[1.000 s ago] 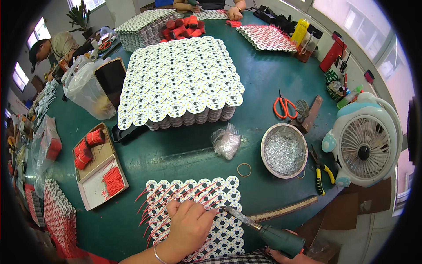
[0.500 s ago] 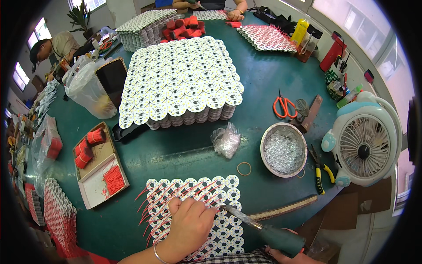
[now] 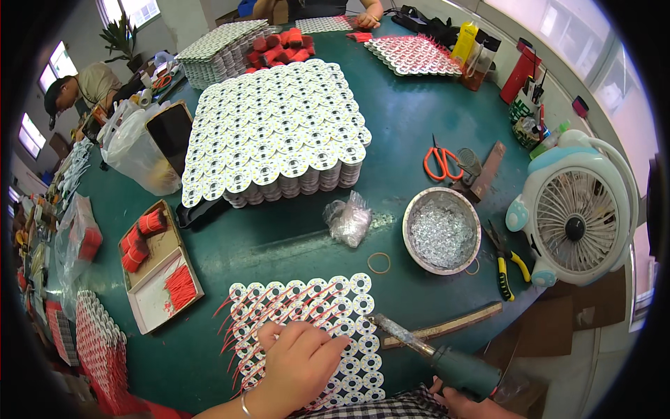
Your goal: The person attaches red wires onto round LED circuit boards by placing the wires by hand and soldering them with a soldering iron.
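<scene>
A sheet of small round white LED boards lies in front of me, with thin red wires slanting across its left and middle parts. My left hand rests over the sheet's middle, fingers curled and pinched together. Whatever is between the fingertips is hidden. My right hand, partly covered, is closed around the dark green handle of a soldering iron. The iron's tip hovers near the sheet's right edge, a short way from my left fingertips.
Behind the sheet stands a tall stack of LED boards. A bowl of clear bits, pliers, a fan and orange-handled scissors are at right. A box with red wires sits left. A co-worker's hand shows far off.
The soldering iron has drawn back to the right, its tip away from my left fingertips. My left hand has stayed nearly in place over the sheet. The whole view has shifted slightly.
</scene>
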A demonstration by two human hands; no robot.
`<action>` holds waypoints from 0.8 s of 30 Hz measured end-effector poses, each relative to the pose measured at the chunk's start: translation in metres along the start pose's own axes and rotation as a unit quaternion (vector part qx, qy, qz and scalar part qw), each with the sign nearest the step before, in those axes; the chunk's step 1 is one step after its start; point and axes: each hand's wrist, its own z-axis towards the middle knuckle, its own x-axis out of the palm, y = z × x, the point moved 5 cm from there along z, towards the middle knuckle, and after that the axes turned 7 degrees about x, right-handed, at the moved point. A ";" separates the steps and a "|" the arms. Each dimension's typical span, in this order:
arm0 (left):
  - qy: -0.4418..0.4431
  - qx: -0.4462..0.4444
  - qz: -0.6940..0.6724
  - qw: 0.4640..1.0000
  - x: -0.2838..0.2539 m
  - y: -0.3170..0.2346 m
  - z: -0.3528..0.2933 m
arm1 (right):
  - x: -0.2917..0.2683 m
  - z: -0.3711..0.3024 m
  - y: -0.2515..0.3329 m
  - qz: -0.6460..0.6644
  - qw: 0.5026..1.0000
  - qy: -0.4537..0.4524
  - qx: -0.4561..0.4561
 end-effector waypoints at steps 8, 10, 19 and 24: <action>-0.002 -0.004 -0.014 1.000 0.024 0.010 -0.008 | 0.006 0.004 0.002 -0.112 0.989 0.080 -0.048; 0.000 -0.007 -0.017 1.000 0.026 0.011 -0.009 | 0.008 0.007 0.012 -0.041 0.998 0.045 0.010; -0.003 -0.007 -0.026 1.000 0.030 0.011 -0.011 | 0.013 0.009 0.027 -0.160 0.984 0.019 -0.070; -0.002 -0.014 -0.029 0.999 0.031 0.012 -0.011 | 0.017 0.013 0.028 -0.137 0.987 0.006 -0.084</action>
